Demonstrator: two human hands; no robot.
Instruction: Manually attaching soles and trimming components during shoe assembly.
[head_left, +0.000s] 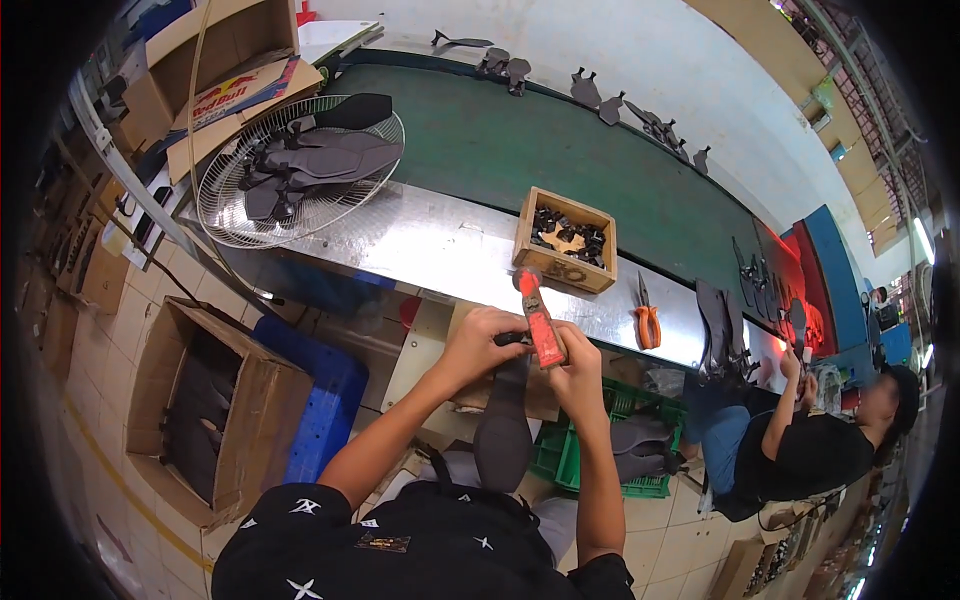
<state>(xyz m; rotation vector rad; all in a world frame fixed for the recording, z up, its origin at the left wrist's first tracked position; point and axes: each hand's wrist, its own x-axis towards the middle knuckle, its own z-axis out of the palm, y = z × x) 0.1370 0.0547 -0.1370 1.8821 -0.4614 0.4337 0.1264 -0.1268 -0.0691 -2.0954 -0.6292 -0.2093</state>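
Observation:
My left hand (pixel 478 345) is closed, its fingers pinching a small black part (pixel 512 340) at the upper end of a long dark grey paddle-shaped piece (pixel 503 440). That piece hangs down in front of my body toward my lap. My right hand (pixel 578 368) is wrapped round a red hand tool (pixel 540 325) with worn paint and a rounded far end, which hides part of the work between my hands. Just beyond stands a wooden box (pixel 567 278) of small black parts (pixel 575 238). Orange-handled pliers (pixel 648 325) lie to its right on the metal ledge.
A wire fan guard (pixel 225 225) at the left holds several dark grey pieces. A green belt (pixel 470 130) runs behind the ledge. An open cardboard box (pixel 260 440) sits on a blue pallet (pixel 335 395), and a green crate (pixel 555 455) is low right. Another person (pixel 810 440) works at the right.

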